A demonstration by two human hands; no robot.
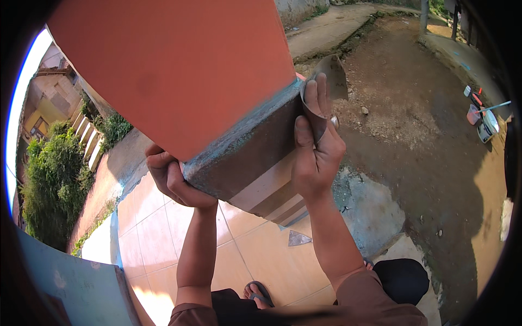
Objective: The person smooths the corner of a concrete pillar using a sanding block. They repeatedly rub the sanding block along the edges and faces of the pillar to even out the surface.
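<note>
In front of me rises an orange-red painted pillar point(179, 70). A rough grey ledge point(234, 141) runs round its lower part, above brown and pale striped tiles point(266, 187). My left hand point(176, 182) grips the ledge's left corner with curled fingers; their tips are partly hidden. At the right corner, my right hand point(318, 155) holds a curled sheet of sandpaper point(338, 79), dark grey-brown, against the edge. Two fingers lie over the sheet and the thumb is raised on the near side.
Below lies a pale tiled floor point(234, 261) with a small grey triangular scrap point(298, 238) on it. A low light-blue wall point(81, 282) stands at the near left. Rightward is a dirt path point(402, 179), with a white bucket point(488, 127) and tools beyond. Shrubs point(54, 185) grow at left.
</note>
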